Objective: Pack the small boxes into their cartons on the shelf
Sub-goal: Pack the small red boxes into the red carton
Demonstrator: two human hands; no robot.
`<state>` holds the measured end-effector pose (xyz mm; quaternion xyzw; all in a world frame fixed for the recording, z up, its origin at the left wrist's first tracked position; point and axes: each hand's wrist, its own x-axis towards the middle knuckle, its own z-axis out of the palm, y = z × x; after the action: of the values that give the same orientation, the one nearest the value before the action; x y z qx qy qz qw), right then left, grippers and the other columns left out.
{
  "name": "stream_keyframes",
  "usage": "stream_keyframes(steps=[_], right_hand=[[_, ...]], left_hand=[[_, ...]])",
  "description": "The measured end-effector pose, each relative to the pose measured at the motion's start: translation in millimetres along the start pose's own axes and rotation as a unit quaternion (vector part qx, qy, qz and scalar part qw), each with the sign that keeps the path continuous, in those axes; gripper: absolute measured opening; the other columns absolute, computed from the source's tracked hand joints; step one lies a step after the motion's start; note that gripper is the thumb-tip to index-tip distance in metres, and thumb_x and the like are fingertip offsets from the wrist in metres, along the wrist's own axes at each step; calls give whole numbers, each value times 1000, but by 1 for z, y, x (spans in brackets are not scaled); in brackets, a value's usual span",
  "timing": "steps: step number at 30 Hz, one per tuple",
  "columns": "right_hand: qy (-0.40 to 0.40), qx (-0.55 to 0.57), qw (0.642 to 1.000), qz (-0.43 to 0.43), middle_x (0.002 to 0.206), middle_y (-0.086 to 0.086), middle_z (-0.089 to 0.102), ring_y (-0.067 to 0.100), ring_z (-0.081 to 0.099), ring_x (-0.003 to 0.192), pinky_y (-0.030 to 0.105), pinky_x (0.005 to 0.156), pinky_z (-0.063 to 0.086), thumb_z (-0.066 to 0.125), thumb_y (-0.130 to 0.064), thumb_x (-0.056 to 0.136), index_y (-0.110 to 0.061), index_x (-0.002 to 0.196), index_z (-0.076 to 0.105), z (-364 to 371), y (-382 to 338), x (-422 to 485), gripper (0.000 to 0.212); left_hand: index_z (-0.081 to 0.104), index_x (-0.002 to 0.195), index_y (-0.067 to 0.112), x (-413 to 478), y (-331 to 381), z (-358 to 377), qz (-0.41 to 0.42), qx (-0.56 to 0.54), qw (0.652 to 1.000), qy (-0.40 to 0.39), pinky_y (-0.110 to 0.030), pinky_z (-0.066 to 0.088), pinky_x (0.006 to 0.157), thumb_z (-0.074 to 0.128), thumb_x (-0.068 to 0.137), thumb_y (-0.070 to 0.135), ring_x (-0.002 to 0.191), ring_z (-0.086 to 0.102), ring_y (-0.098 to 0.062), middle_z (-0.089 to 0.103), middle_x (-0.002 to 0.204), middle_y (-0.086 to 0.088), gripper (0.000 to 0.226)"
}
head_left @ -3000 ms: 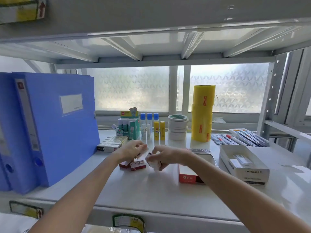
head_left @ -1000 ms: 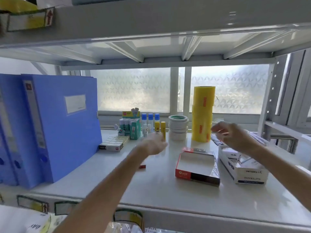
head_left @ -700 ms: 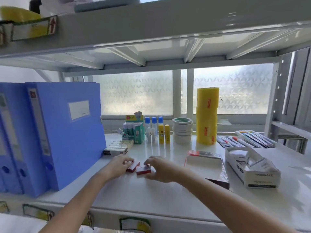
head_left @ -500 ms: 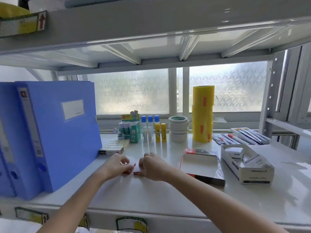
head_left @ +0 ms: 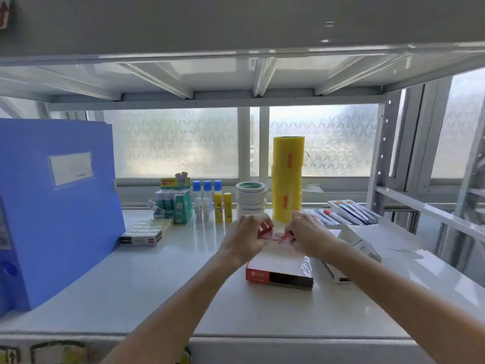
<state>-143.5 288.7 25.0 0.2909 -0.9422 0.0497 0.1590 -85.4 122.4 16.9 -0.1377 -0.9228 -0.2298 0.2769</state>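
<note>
Loading two small red boxes into the open red carton, mid-shelf.
The left hand (head_left: 245, 239) pinches one small red box (head_left: 264, 231); the right hand (head_left: 308, 236) pinches another (head_left: 285, 236), both held over the far end of the red carton (head_left: 279, 270) toward the shelf's (head_left: 157, 285) front edge. Next, lower them squarely inside; the carton's interior appears bare, though the hands hide part.

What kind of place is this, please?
Probably a stationery stockroom: a metal shelf holds blue file boxes, glue sticks, tape rolls and pen packs.
</note>
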Motion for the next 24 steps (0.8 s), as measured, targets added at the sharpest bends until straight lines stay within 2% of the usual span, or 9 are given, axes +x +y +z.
stream_keyframes(steps=[2,4,8,11,14,15,18,20,24], right_hand=[[-23,-7,1000,10,103,11,40,31,51,101,36,81,44,52,-3,85,-4,97,67,10,2,-3,19],[-54,6,999,-1,98,7,35,29,50,98,37,84,45,52,-12,87,-5,98,65,13,0,-6,18],[-121,29,991,-48,93,1,46,20,48,89,30,80,42,60,-31,87,-15,113,63,6,-2,-22,31],[-109,52,992,-40,107,4,51,20,47,99,33,91,42,59,-33,88,-15,113,65,8,1,-37,31],[-85,49,995,-19,113,8,62,25,55,105,37,91,46,53,-30,90,-15,108,68,11,-2,-47,28],[-82,48,995,-21,112,8,66,27,58,105,39,90,48,52,-28,90,-16,109,68,11,-4,-49,27],[-72,86,993,-44,117,4,68,25,59,109,36,94,47,54,-25,91,-22,116,68,11,-10,-50,29],[-65,119,989,-58,116,2,69,21,59,106,33,92,47,58,-26,90,-25,116,68,11,-13,-50,28],[-64,196,976,-69,102,-2,71,8,65,88,29,82,55,71,-25,81,-25,103,74,15,-12,-45,22]], left_hand=[[68,105,14,4,12,24,8,67,997,-29,-41,59,81,69,81,7,93,71,-25,75,102,-9,25],[67,105,13,3,12,36,-18,99,992,-79,-42,58,80,65,83,11,92,70,-30,74,100,-11,23],[67,109,13,-5,-4,26,-40,0,991,-128,-37,57,85,81,70,30,95,69,-21,74,104,-7,44],[67,116,9,-15,-6,11,-40,-73,985,-150,-31,55,92,79,75,25,99,68,-17,73,110,-6,46],[72,114,10,-22,-3,8,-1,-33,990,-135,-21,52,79,71,80,15,90,68,-16,75,104,-4,34],[73,111,13,-24,-3,8,10,-10,992,-128,-21,53,76,69,81,13,86,67,-15,76,100,-3,31],[76,104,19,-31,-9,7,19,66,992,-108,-37,57,74,67,79,8,79,68,-19,76,92,-2,29],[77,101,19,-36,-10,2,23,75,991,-107,-38,58,74,70,78,10,77,68,-18,76,91,-1,25],[75,107,12,-38,-10,-13,6,-21,990,-140,-24,60,75,81,74,18,78,70,-9,76,94,-1,35]])
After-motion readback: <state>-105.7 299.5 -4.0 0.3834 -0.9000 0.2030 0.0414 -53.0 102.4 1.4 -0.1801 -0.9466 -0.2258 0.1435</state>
